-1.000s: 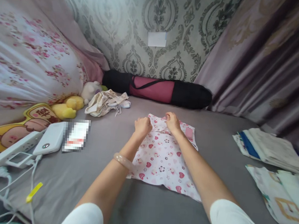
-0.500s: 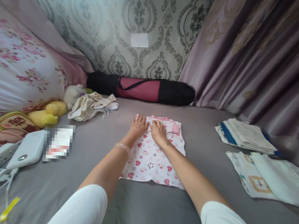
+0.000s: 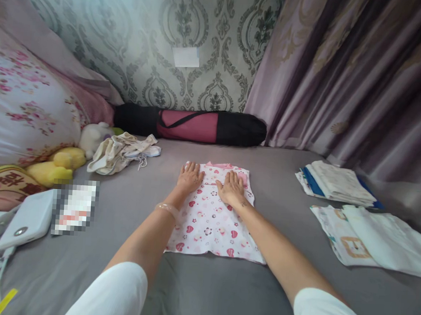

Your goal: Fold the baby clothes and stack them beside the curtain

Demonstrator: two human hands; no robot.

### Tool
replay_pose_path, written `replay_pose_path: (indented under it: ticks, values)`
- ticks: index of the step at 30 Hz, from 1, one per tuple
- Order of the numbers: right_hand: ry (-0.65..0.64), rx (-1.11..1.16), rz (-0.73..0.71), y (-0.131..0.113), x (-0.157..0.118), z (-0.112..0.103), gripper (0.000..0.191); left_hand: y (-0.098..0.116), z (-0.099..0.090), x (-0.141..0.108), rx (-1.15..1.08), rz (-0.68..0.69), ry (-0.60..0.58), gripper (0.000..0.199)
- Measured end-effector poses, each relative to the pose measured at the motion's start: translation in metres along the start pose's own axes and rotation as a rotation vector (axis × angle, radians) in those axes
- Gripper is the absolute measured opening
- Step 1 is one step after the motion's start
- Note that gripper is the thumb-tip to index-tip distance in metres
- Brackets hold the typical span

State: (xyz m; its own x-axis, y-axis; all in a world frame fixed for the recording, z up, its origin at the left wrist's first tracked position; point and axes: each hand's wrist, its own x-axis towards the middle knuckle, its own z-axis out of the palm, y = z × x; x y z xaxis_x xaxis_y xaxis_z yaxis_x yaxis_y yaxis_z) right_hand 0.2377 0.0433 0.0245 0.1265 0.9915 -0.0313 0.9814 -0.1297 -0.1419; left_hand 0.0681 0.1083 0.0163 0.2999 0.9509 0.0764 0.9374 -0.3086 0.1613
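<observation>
A small white garment (image 3: 209,224) with pink hearts and flowers lies flat on the grey bed sheet (image 3: 195,289), its pink collar at the far edge. My left hand (image 3: 191,176) rests flat on its upper left part, fingers stretched out. On the upper right part lies my right hand (image 3: 231,189), palm down with the fingers spread, partly over a folded sleeve with a pink cuff. Neither hand grips the cloth.
Folded cloths (image 3: 340,182) and a second pile (image 3: 387,239) lie at the right. A black and pink bag (image 3: 189,126) lines the wall. Crumpled cloth (image 3: 120,153), plush toys and a white power bank (image 3: 28,220) are at the left.
My right hand has opened from a curled shape and moved right over the sleeve. My left hand stays on the upper left part. The whole view has shifted a little.
</observation>
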Motion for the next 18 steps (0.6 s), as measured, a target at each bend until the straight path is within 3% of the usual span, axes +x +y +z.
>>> replay_pose_path:
  ticks: [6, 9, 11, 15, 18]
  values:
    - [0.074, 0.002, -0.061, 0.03, -0.006, -0.004, 0.071, -0.002, 0.001, 0.002, -0.004, -0.004, -0.013, 0.058]
    - [0.012, 0.042, -0.097, 0.038, -0.002, -0.013, 0.068, -0.003, -0.007, 0.007, -0.021, -0.003, -0.078, 0.058]
    - [0.018, 0.083, -0.104, 0.039, 0.0, -0.022, 0.066, -0.002, -0.015, 0.007, -0.019, -0.002, -0.081, 0.059]
    - [0.141, 0.075, -0.268, 0.034, -0.005, -0.025, 0.056, 0.009, -0.02, -0.004, 0.032, 0.119, 0.06, 0.06]
    - [0.032, 0.056, -0.333, 0.029, -0.011, -0.015, 0.052, 0.015, -0.011, -0.015, 0.067, 0.182, 0.01, 0.059]
